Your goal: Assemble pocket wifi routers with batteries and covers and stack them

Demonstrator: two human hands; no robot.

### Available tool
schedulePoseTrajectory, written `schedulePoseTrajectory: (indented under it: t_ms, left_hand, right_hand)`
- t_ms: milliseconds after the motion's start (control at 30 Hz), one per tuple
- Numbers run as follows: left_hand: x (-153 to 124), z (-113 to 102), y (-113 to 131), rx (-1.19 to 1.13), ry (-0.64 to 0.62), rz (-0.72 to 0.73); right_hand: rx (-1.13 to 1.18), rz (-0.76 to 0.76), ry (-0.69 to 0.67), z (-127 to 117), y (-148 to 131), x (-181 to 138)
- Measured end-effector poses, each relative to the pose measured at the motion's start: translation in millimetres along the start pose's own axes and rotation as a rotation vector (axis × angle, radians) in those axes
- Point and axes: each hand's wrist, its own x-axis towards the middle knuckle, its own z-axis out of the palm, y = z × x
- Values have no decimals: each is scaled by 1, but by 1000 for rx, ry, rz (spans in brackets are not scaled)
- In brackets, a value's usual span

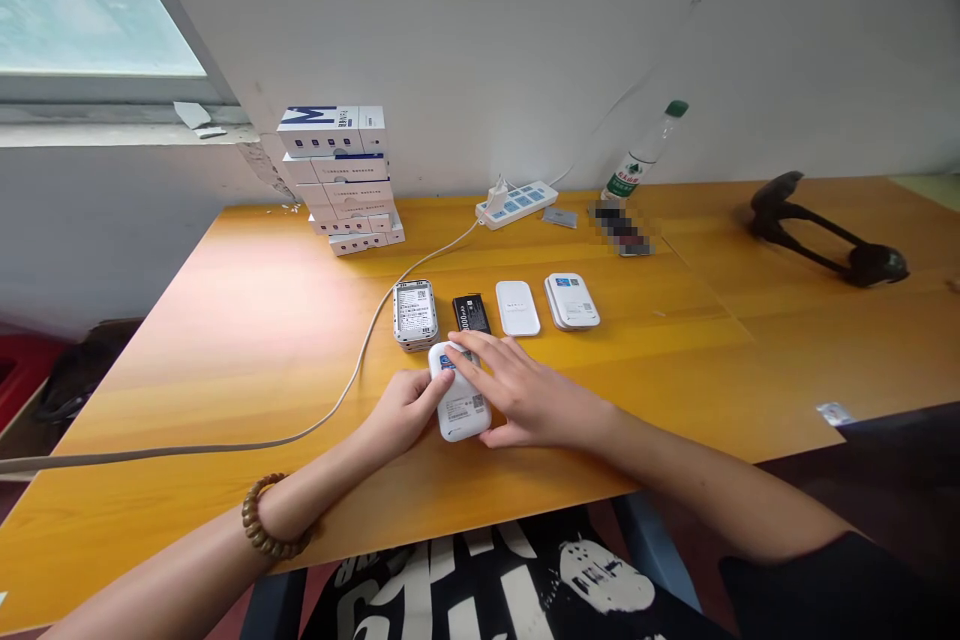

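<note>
Handling step, we'd say: our left hand and right hand share a grip on the white device, over the surface, near the black battery. Next move likely calls for steady edge support. It looks flat, round-cornered, with printed text and a blue sticker.

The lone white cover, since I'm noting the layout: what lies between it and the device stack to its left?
In the head view, a black battery lies between the white cover and the device stack.

A white power strip and a clear bottle (green cap on top) near the wall.
</note>
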Motion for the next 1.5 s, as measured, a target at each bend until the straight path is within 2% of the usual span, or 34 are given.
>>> schedulePoseTrajectory:
  t_ms: [167,267,367,467,567,667,733,867,1000,1200,1300,1400,1500]
  left_hand:
    - [-2,-2,1,38,-63,65]
    - [-5,-8,4,137,-44,206]
    - [-6,-20,6,295,126,383]
    - [0,-34,6,354,363,515]
    - [12,-48,2,409,548,579]
    - [24,-59,-6,469,637,577]
    - [28,-63,-12,501,629,515]
    - [33,-66,-23,501,496,353]
    - [35,-66,-28,456,398,261]
    - [40,-71,-30,384,340,196]
    - [43,-71,-30,325,332,254]
    - [46,-71,-31,308,350,286]
    - [47,-71,-32,341,358,240]
  right_hand:
    - [181,25,-43,-10,7,-1]
    - [244,121,-32,-31,33,-11]
    - [248,368,-2,-64,77,-31]
    - [231,604,-78,-92,120,-52]
    - [186,693,-168,-104,146,-65]
    - [205,722,-216,-103,156,-68]
    - [236,737,-224,-101,156,-67]
    - [264,722,-220,-100,154,-65]
    - [260,707,-224,-100,157,-66]
    - [238,681,-257,-98,161,-68]
    - [213,672,-291,-95,162,-68]
    - [172,709,-329,-97,159,-66]
    - [137,773,-323,-103,148,-60]
